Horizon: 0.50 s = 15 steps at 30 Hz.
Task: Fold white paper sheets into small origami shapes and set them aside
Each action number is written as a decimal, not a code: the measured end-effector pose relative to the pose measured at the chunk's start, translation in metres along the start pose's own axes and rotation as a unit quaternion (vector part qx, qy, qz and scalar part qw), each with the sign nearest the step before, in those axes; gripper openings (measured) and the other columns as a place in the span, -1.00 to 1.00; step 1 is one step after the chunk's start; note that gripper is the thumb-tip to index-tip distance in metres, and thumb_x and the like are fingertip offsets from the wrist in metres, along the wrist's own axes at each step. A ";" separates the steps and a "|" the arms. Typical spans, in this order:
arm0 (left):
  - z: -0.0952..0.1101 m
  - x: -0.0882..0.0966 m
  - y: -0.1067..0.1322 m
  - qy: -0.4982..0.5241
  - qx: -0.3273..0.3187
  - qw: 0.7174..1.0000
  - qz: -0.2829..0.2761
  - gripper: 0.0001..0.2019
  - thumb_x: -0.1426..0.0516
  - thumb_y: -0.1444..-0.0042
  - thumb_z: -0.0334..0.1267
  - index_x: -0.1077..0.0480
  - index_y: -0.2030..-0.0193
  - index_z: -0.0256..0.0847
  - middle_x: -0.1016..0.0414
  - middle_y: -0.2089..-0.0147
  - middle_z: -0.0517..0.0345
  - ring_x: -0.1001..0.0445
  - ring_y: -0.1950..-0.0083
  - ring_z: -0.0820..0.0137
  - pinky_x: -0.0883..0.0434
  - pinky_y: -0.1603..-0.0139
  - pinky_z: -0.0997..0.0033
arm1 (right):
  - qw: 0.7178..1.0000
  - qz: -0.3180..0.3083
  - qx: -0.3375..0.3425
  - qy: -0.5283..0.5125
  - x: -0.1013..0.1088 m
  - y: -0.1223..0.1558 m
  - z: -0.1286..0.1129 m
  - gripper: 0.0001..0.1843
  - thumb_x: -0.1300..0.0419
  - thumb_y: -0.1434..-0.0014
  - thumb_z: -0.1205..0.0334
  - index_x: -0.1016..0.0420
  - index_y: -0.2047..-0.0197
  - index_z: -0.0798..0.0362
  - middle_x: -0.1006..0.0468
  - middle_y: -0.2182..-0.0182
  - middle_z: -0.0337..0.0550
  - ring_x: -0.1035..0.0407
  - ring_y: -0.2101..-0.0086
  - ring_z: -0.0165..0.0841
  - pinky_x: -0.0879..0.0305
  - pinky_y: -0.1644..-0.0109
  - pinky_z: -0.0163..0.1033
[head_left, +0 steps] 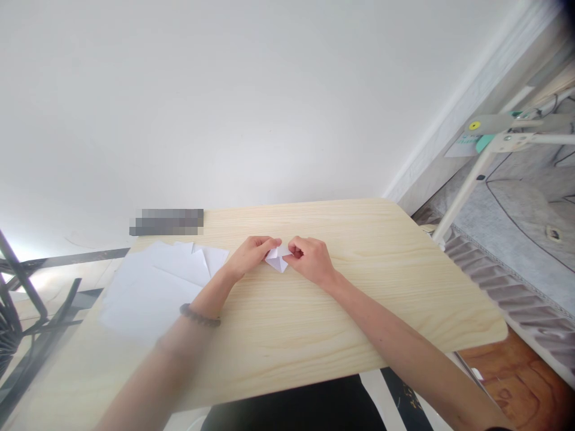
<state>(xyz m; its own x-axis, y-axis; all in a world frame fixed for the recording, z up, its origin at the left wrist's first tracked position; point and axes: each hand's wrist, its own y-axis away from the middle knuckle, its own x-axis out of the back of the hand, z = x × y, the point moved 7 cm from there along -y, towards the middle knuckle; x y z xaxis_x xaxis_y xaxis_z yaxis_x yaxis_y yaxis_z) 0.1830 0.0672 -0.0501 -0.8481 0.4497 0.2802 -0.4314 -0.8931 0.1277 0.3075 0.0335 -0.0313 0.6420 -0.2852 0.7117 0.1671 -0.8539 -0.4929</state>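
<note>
A small folded piece of white paper (281, 264) is held between my two hands above the middle of the light wood table (278, 335). My left hand (252, 254) pinches its left side, thumb along the top edge. With curled fingers, my right hand (311, 256) grips the paper's right side. Creases and a pointed lower corner show on the paper; the fingertips hide parts of its sides. White paper sheets (153, 287) lie loosely overlapped on the table to the left, partly behind my left forearm.
A blurred-out dark rectangle (166, 222) covers something at the table's back left edge. The white wall (251, 108) rises behind the table. Black metal legs (27, 299) stand at the left. On the right are a white metal frame (467, 185) and a grey-covered bed (530, 221).
</note>
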 end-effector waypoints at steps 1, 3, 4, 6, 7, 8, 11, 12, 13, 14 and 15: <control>-0.001 0.002 -0.001 -0.016 -0.002 1.000 0.005 -0.64 -0.04 0.02 0.00 -0.37 0.55 -0.30 -0.22 0.61 0.25 -0.18 0.54 0.51 -0.17 0.52 0.50 | 1.000 -0.008 -0.006 -0.018 -0.001 0.000 0.001 -0.89 -0.14 0.12 0.32 -0.23 0.55 0.04 -0.30 0.65 -0.32 -0.15 0.58 -0.49 -0.04 0.43 -0.36; -0.003 0.003 -0.001 -0.025 -0.002 1.000 0.002 -0.64 -0.04 0.03 0.00 -0.37 0.53 -0.29 -0.22 0.60 0.26 -0.15 0.55 0.52 -0.12 0.54 0.51 | 0.997 -0.028 -0.014 -0.063 -0.003 0.001 0.003 -0.91 -0.12 0.09 0.30 -0.24 0.48 0.03 -0.30 0.62 -0.33 -0.16 0.58 -0.50 -0.07 0.45 -0.38; -0.004 0.003 -0.002 -0.022 0.000 1.000 -0.003 -0.65 -0.04 0.03 0.00 -0.38 0.51 -0.29 -0.23 0.59 0.25 -0.15 0.54 0.52 -0.12 0.54 0.51 | 0.995 -0.037 -0.015 -0.086 -0.004 0.001 0.003 -0.91 -0.11 0.07 0.29 -0.24 0.43 0.03 -0.31 0.60 -0.33 -0.18 0.57 -0.50 -0.09 0.45 -0.38; -0.005 0.003 -0.002 -0.007 0.003 1.000 -0.015 -0.65 -0.05 0.03 -0.01 -0.40 0.48 -0.30 -0.26 0.57 0.24 -0.17 0.53 0.51 -0.12 0.52 0.50 | 0.991 -0.048 -0.005 -0.124 -0.004 0.001 0.002 -0.88 -0.09 0.03 0.28 -0.23 0.34 0.02 -0.33 0.54 -0.32 -0.20 0.55 -0.50 -0.13 0.43 -0.39; -0.005 0.003 -0.002 0.005 0.002 1.000 -0.021 -0.65 -0.05 0.03 -0.01 -0.41 0.47 -0.31 -0.27 0.57 0.23 -0.18 0.53 0.51 -0.12 0.52 0.50 | 0.990 -0.049 0.005 -0.135 -0.004 0.001 0.001 -0.87 -0.07 0.01 0.29 -0.23 0.32 0.02 -0.35 0.51 -0.30 -0.22 0.53 -0.50 -0.15 0.41 -0.38; -0.005 0.002 -0.002 0.019 0.002 0.999 -0.027 -0.65 -0.05 0.02 -0.02 -0.42 0.46 -0.31 -0.29 0.56 0.22 -0.19 0.53 0.51 -0.12 0.52 0.50 | 0.988 -0.051 0.019 -0.144 -0.003 0.000 -0.001 -0.87 -0.04 0.00 0.31 -0.24 0.30 0.02 -0.36 0.47 -0.28 -0.22 0.52 -0.49 -0.16 0.39 -0.38; -0.006 0.001 -0.002 0.062 0.006 0.997 -0.040 -0.64 -0.06 0.02 -0.01 -0.45 0.43 -0.32 -0.37 0.51 0.17 -0.26 0.48 0.48 -0.18 0.47 0.48 | 0.983 -0.061 0.050 -0.164 -0.001 0.000 -0.005 -0.85 0.02 -0.04 0.36 -0.27 0.27 0.03 -0.37 0.40 -0.21 -0.23 0.47 -0.48 -0.20 0.35 -0.37; -0.006 0.001 -0.002 0.073 0.008 0.996 -0.043 -0.63 -0.06 0.02 -0.01 -0.45 0.41 -0.33 -0.40 0.47 0.13 -0.29 0.45 0.45 -0.21 0.44 0.46 | 0.982 -0.066 0.053 -0.169 0.000 0.000 -0.005 -0.84 0.03 -0.04 0.37 -0.28 0.28 0.03 -0.36 0.40 -0.21 -0.22 0.46 -0.47 -0.20 0.35 -0.36; -0.007 0.001 -0.002 0.082 0.009 0.996 -0.045 -0.63 -0.07 0.02 0.00 -0.46 0.39 -0.33 -0.42 0.43 0.10 -0.32 0.42 0.43 -0.24 0.41 0.45 | 0.981 -0.071 0.054 -0.174 0.000 0.000 -0.005 -0.83 0.03 -0.04 0.38 -0.29 0.28 0.03 -0.36 0.40 -0.20 -0.23 0.46 -0.47 -0.21 0.34 -0.35; -0.008 0.001 -0.003 0.088 0.009 0.995 -0.045 -0.62 -0.08 0.03 0.00 -0.46 0.37 -0.34 -0.44 0.40 0.07 -0.33 0.40 0.42 -0.25 0.39 0.44 | 0.979 -0.075 0.051 -0.181 0.000 0.000 -0.004 -0.83 0.03 -0.04 0.38 -0.29 0.28 0.03 -0.36 0.39 -0.20 -0.23 0.46 -0.47 -0.22 0.34 -0.35; -0.009 0.001 -0.003 0.091 0.008 0.995 -0.044 -0.62 -0.09 0.04 0.00 -0.47 0.35 -0.34 -0.45 0.38 0.06 -0.34 0.39 0.42 -0.26 0.38 0.43 | 0.978 -0.078 0.047 -0.189 0.000 0.000 -0.003 -0.83 0.03 -0.03 0.39 -0.29 0.28 0.03 -0.36 0.38 -0.20 -0.24 0.45 -0.47 -0.23 0.34 -0.35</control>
<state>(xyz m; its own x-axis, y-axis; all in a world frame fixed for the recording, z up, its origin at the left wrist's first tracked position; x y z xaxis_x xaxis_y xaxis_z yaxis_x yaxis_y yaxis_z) 0.1806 0.0709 -0.0584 -0.8497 0.5196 0.0896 -0.5025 -0.8495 0.1605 0.3058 0.0323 -0.0296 0.8311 0.0420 0.5546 0.3413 -0.8258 -0.4490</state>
